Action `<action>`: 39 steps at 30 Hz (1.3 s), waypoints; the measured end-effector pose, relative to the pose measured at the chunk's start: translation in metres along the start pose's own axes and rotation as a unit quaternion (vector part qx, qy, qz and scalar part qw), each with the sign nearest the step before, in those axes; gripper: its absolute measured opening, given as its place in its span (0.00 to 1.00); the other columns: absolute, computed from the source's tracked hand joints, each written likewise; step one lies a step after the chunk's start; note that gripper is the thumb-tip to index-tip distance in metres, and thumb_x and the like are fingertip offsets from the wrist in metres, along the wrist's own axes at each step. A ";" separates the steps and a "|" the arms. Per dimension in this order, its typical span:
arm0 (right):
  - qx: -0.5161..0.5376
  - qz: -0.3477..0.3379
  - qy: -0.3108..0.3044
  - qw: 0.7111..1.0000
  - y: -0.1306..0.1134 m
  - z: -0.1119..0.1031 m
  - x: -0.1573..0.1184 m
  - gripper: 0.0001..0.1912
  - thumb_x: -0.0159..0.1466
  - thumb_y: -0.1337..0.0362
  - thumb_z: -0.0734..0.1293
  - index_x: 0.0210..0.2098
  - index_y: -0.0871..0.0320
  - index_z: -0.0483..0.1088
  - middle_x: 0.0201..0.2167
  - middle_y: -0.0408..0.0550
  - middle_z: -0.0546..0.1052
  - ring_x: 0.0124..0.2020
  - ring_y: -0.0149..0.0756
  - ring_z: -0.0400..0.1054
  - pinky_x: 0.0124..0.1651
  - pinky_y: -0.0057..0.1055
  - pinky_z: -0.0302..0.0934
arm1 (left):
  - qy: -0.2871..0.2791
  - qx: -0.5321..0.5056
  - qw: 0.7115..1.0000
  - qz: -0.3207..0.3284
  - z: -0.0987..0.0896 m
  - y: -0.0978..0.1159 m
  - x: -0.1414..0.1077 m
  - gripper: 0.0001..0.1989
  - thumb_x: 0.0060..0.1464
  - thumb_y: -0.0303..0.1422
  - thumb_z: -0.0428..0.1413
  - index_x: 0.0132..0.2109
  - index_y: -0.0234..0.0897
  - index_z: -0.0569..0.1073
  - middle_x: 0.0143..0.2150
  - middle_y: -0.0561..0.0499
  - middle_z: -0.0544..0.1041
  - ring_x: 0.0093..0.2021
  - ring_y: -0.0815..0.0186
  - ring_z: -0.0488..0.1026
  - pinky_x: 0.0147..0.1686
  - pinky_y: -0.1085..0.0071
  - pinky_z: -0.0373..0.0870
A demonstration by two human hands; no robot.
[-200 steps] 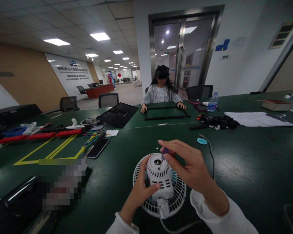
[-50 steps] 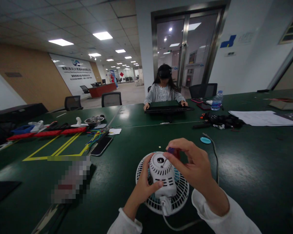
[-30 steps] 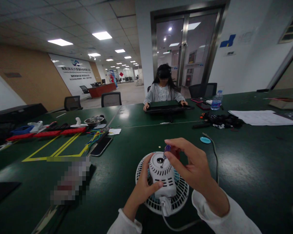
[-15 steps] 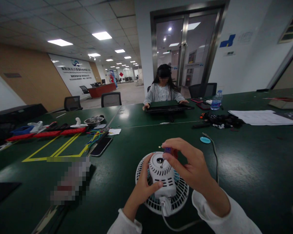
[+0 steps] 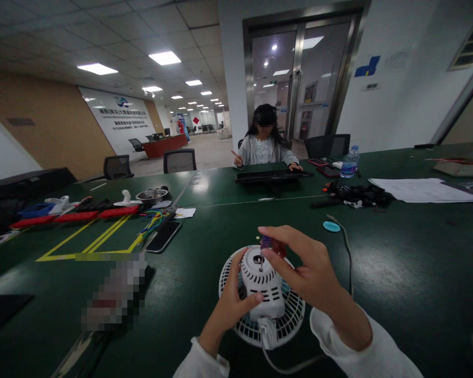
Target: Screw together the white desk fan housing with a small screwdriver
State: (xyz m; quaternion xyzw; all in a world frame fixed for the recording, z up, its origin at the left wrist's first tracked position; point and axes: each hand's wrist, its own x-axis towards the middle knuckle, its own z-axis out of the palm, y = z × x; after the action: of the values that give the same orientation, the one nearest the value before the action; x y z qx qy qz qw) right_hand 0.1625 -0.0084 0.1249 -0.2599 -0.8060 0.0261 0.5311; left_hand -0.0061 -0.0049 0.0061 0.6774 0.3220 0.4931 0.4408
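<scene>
A small white fan (image 5: 270, 302) lies on the table with its grille down and the back of its motor housing up. My left hand (image 5: 232, 299) is closed around the left side of the housing, thumb across its front. Between the thumb and fingers of my right hand (image 5: 305, 262) is a short screwdriver with a purple handle (image 5: 265, 242). Its thin shaft points down at the top of the housing, near a dark round opening; whether the tip sits in a screw I cannot tell. A white cord leaves the fan's base toward the lower right.
A turquoise disc (image 5: 331, 226) and a grey cable (image 5: 347, 252) lie to the right. On the left are a phone (image 5: 164, 237), coloured wires and a metal bowl (image 5: 152, 196). Across the table a person sits behind a dark flat panel (image 5: 274, 176); a water bottle (image 5: 350, 162) stands farther right.
My right fingers have shifted slightly on the screwdriver, and its handle has turned and moved a little left. My left hand and the fan stay put. The person opposite has raised one hand.
</scene>
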 end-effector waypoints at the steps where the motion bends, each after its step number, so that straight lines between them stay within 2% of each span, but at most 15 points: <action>1: -0.001 0.003 0.001 1.000 0.000 0.000 0.000 0.15 0.61 0.70 0.62 0.47 0.56 0.64 0.32 0.44 0.73 0.28 0.29 0.66 0.30 0.28 0.64 | 0.000 0.000 1.000 -0.003 0.000 0.000 0.000 0.39 0.48 0.45 0.58 0.62 0.41 0.49 0.63 0.43 0.54 0.63 0.48 0.50 0.61 0.52 0.48; 9: -0.019 0.024 0.008 1.000 0.001 0.000 0.001 0.08 0.59 0.67 0.65 0.39 0.56 0.64 0.28 0.42 0.70 0.26 0.28 0.65 0.28 0.26 0.62 | 0.000 0.006 1.000 -0.017 -0.001 -0.001 -0.002 0.40 0.48 0.46 0.58 0.62 0.42 0.48 0.64 0.44 0.53 0.64 0.47 0.49 0.61 0.51 0.48; 19: -0.026 0.043 0.013 0.999 0.003 0.002 -0.001 0.10 0.60 0.68 0.64 0.42 0.56 0.64 0.28 0.42 0.71 0.25 0.27 0.64 0.28 0.26 0.61 | -0.003 -0.002 1.000 -0.018 -0.001 0.002 0.000 0.40 0.47 0.46 0.58 0.62 0.41 0.49 0.63 0.43 0.53 0.63 0.47 0.50 0.61 0.51 0.48; 24: -0.006 0.019 -0.001 1.000 0.002 0.000 0.000 0.09 0.61 0.69 0.64 0.42 0.57 0.66 0.28 0.43 0.70 0.27 0.28 0.64 0.29 0.25 0.61 | 0.000 -0.002 1.000 -0.011 0.000 0.001 -0.001 0.40 0.47 0.47 0.58 0.62 0.41 0.49 0.63 0.43 0.53 0.63 0.47 0.50 0.61 0.52 0.48; 31: 0.005 0.027 -0.019 0.999 0.000 -0.003 0.001 0.18 0.61 0.71 0.60 0.50 0.55 0.64 0.35 0.47 0.72 0.32 0.31 0.66 0.31 0.29 0.64 | 0.008 0.002 1.000 -0.011 0.001 0.004 0.000 0.40 0.46 0.48 0.58 0.61 0.40 0.50 0.63 0.43 0.54 0.63 0.48 0.50 0.61 0.52 0.47; 39: -0.007 0.020 -0.020 1.000 0.002 -0.003 0.001 0.15 0.62 0.69 0.62 0.49 0.56 0.64 0.33 0.45 0.73 0.31 0.30 0.67 0.33 0.29 0.65 | 0.001 -0.001 1.000 -0.012 0.000 0.001 -0.001 0.39 0.48 0.46 0.58 0.62 0.42 0.49 0.63 0.44 0.54 0.63 0.49 0.51 0.61 0.53 0.49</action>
State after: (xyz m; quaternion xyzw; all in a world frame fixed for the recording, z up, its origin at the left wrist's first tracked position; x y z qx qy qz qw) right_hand 0.1652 -0.0071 0.1265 -0.2788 -0.8113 0.0363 0.5126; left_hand -0.0062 -0.0065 0.0067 0.6724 0.3301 0.4888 0.4473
